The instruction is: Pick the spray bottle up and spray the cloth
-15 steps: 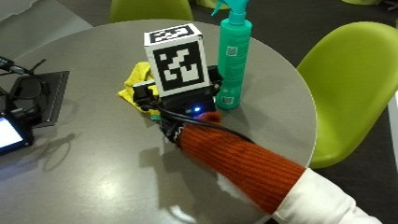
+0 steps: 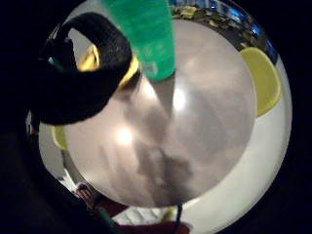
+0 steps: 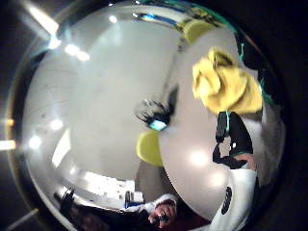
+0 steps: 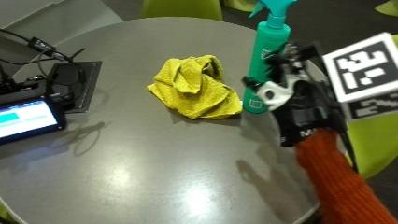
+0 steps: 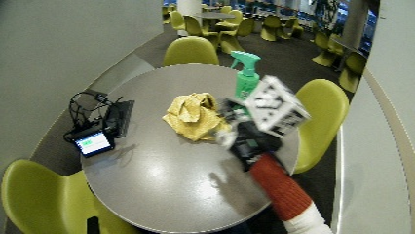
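Note:
A green spray bottle stands upright on the round grey table, near its far right edge. A crumpled yellow cloth lies just left of it. My gloved right hand hovers right beside the bottle, at the height of its lower half. In the little finger side palm view the bottle looms close, its base on the table. A black finger is loosely curled next to it and holds nothing. The thumb side palm view looks down on the cloth.
A small lit screen with cables and a dark flat pad sit at the table's left edge. Yellow-green chairs ring the table. Bare tabletop stretches in front of the cloth.
The outside camera has moved, so its whole picture differs. The hand stays close to the bottle, which still stands on the table next to the cloth.

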